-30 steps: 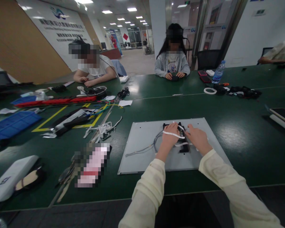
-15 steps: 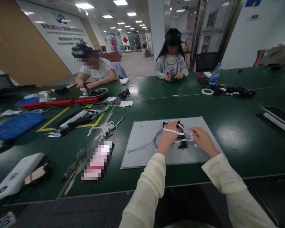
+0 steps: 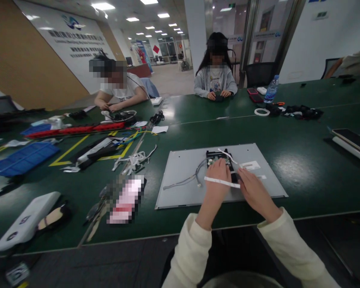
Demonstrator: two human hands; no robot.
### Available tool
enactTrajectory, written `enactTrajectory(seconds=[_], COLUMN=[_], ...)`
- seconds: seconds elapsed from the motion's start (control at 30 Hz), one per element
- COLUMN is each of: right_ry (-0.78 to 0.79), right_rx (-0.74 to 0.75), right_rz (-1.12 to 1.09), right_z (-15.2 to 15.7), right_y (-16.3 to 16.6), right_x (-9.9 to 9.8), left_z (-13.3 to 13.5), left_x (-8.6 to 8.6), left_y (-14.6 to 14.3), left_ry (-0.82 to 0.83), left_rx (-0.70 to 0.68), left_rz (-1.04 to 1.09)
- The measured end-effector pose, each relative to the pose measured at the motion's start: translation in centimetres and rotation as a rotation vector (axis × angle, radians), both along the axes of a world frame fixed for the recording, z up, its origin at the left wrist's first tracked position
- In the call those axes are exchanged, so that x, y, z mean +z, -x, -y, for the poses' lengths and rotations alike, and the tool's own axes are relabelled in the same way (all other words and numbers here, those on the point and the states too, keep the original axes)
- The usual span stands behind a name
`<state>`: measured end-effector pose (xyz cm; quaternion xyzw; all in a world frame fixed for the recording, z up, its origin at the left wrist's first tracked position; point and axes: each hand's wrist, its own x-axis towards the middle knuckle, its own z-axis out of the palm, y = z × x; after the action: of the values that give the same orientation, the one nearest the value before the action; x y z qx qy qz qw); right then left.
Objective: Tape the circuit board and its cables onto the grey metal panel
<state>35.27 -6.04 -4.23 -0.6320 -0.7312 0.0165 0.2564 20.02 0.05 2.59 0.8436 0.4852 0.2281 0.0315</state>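
Observation:
A grey flat panel (image 3: 180, 172) lies on the green table, with a green circuit board (image 3: 212, 159) in a black frame on it. My left hand (image 3: 217, 180) is over the board's lower part, fingers bent and pressed together; its fingertips are hidden. My right hand (image 3: 255, 188) is just right of it, fingers closed on a white tape strip (image 3: 219, 182) that runs across the back of my left hand. A second white piece curls over the frame's top right. Grey cables (image 3: 195, 176) trail left from the board.
Left of the panel lie tangled white strips (image 3: 135, 162) and a pixelated pink object (image 3: 127, 198). Farther left are a blue basket (image 3: 24, 158) and a white device (image 3: 27, 220). A tape roll (image 3: 262, 112) and water bottle (image 3: 271, 90) stand back right. Two people sit across.
Both my hands have moved nearer to me and closer together. The white strip has come down with them, uncovering the board's upper part and white labels on the panel's right.

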Motion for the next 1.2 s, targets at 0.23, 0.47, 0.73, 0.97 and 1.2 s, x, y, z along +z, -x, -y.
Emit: enactTrajectory(seconds=[0.23, 0.47, 0.73, 0.97, 1.2], right_ry=[0.031, 0.036, 0.057, 0.065, 0.075], right_rx=[-0.012, -0.043, -0.074, -0.084, -0.073], right_rz=[0.13, 0.219, 0.228, 0.214, 0.217], right_z=[1.4, 1.3, 1.5, 1.7, 1.7], right_y=[0.8, 0.8, 1.0, 1.0, 0.9], right_x=[-0.7, -0.5, -0.4, 0.1, 0.2], left_z=[5.3, 5.8, 6.1, 6.0, 5.9], left_x=[-3.5, -4.3, -4.4, -4.3, -4.6], left_y=[-0.5, -0.9, -0.6, -0.5, -0.7], left_ry=[0.054, 0.018, 0.033, 0.042, 0.022], left_rx=[0.054, 0.14, 0.133, 0.122, 0.122], left_rz=[-0.047, -0.083, -0.004, 0.067, 0.068])
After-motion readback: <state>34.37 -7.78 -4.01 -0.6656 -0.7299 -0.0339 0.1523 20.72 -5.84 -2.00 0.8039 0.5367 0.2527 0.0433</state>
